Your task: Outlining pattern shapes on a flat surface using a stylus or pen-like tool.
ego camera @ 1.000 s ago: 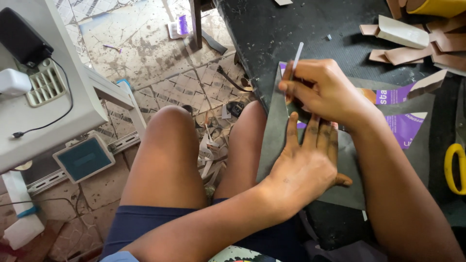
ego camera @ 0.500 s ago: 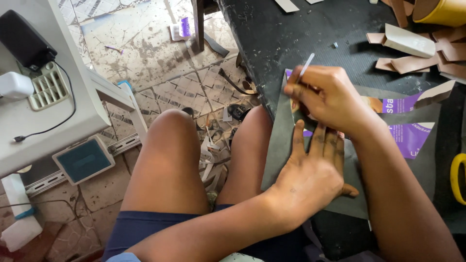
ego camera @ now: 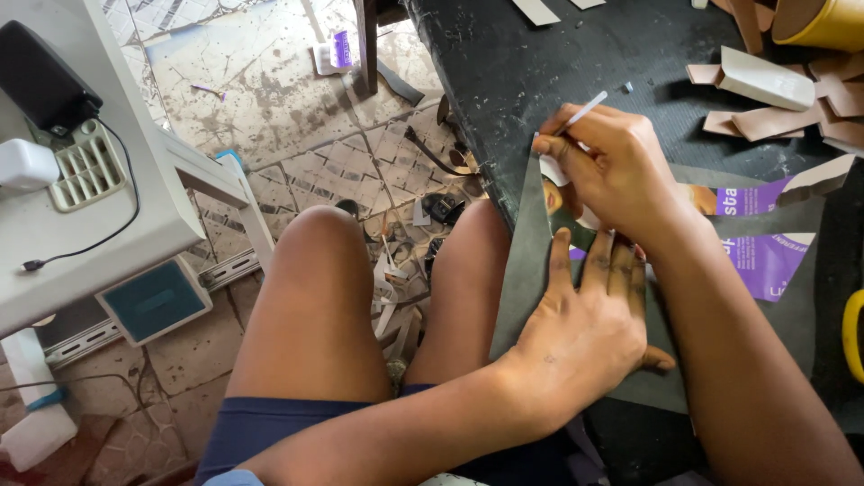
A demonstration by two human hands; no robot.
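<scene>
My left hand [ego camera: 585,337] lies flat, fingers spread, pressing down a dark grey sheet [ego camera: 526,270] at the near edge of the black worktable [ego camera: 540,72]. A purple printed paper [ego camera: 765,247] lies on that sheet to the right. My right hand [ego camera: 616,171] is closed around a thin white stick-like tool [ego camera: 583,112], its tip pointing down at the sheet just above my left fingertips. What sort of tool it is cannot be made out. My bare knees sit below the table edge on the left.
Tan cardboard pieces [ego camera: 765,85] and a yellow roll [ego camera: 828,20] lie at the table's far right. Yellow scissor handles [ego camera: 852,333] show at the right edge. A white table [ego camera: 54,234] with a black device, charger and cable stands left; scraps litter the tiled floor.
My right hand with the white tool has slid a little down and left along the sheet's edge. The left hand stays pressed on the sheet.
</scene>
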